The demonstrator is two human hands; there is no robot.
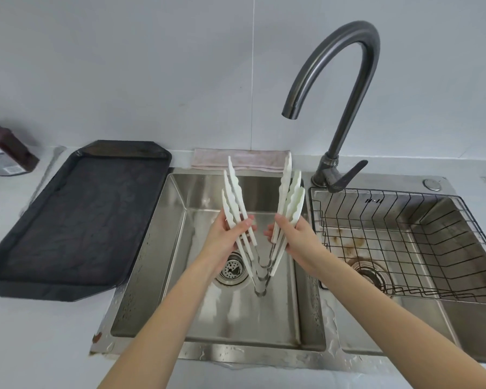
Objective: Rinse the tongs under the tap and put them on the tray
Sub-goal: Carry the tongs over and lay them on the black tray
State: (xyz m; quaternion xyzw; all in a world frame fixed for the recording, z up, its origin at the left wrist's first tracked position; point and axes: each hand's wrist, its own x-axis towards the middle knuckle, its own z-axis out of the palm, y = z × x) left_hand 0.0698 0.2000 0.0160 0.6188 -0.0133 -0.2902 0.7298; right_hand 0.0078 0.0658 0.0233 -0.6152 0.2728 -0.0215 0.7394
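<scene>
Several white tongs [288, 197] with wavy tips and metal hinge ends are held over the left sink basin [163, 248], spread in a V with the tips pointing up. My left hand [230, 234] grips their left arms and my right hand [291, 237] grips their right arms. The hinge ends hang low above the basin floor, near the drain [230, 269]. The dark curved tap [345, 80] rises at the back right; its spout ends above and to the right of the tongs, and no water runs from it. The dark tray [76, 220] lies on the counter left of the sink.
A black wire basket [418, 242] sits in the right basin. A folded pinkish cloth [236, 161] lies behind the left basin. A dark brown container [3, 153] stands at the far left. Water drops cover the sink's front rim.
</scene>
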